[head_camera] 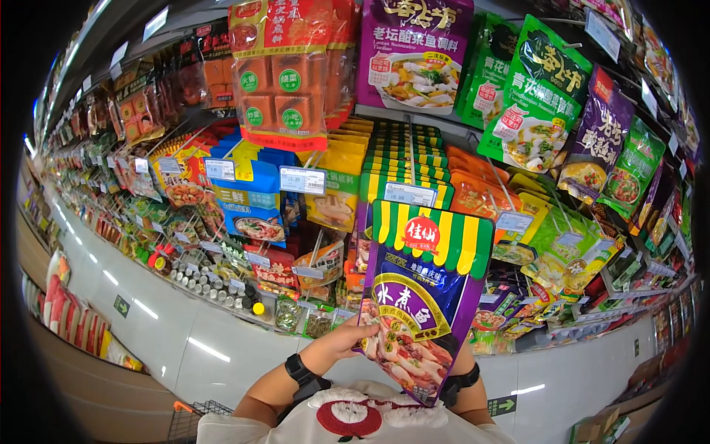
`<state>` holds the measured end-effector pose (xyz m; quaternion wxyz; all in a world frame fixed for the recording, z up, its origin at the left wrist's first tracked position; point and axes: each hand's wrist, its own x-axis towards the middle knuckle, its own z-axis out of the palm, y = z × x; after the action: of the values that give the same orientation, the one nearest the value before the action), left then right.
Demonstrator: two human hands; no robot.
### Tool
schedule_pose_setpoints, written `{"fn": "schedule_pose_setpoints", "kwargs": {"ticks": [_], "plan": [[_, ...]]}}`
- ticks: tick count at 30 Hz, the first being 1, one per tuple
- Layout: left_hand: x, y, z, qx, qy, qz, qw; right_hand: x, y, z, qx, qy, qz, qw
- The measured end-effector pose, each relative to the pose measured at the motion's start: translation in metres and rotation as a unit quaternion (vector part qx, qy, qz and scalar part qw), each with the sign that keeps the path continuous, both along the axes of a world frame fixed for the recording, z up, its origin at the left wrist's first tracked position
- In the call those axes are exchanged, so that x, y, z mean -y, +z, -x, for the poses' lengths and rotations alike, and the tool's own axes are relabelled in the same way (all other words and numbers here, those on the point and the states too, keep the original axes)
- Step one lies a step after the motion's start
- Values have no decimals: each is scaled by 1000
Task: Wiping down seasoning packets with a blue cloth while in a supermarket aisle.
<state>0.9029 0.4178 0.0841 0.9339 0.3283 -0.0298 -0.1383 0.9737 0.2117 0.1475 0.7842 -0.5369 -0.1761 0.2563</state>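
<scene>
My left hand (348, 336) grips the lower left edge of a seasoning packet (419, 299), its thumb lying over the front. The packet stands upright before my chest, purple and blue with a green, yellow and white striped top and a picture of sliced fish. Most of my right hand (466, 353) is hidden behind the packet's right edge, so its fingers cannot be seen. Directly behind the held packet, similar striped packets (407, 152) hang on a hook. A price tag (411, 194) is at the front of that hook.
Hooks to both sides carry blue packets (252, 194), yellow packets (333, 188), orange packets (477, 183) and green packets (535, 94). Red block-seasoning packs (280, 77) hang above. Jars (211, 283) line a low shelf. A wire basket (194, 419) is near the floor at lower left.
</scene>
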Motion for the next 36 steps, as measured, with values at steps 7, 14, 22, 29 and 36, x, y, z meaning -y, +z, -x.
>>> {"fn": "schedule_pose_setpoints", "kwargs": {"ticks": [7, 14, 22, 29, 36], "plan": [[8, 11, 1, -7, -13, 21, 1000, -22, 15, -21, 25, -92, -30, 995], [11, 10, -3, 4, -31, 19, 999, 11, -1, 5, -24, 86, 31, 996], [23, -1, -1, 78, -48, -104, 990, 8, 0, 2, -1, 35, -20, 999], [14, -3, -1, 107, 19, -30, 994, 13, 6, -30, -28, -86, -169, 981], [4, 6, -1, 62, 62, -14, 996, 27, -6, -22, 74, 70, -158, 982]]}}
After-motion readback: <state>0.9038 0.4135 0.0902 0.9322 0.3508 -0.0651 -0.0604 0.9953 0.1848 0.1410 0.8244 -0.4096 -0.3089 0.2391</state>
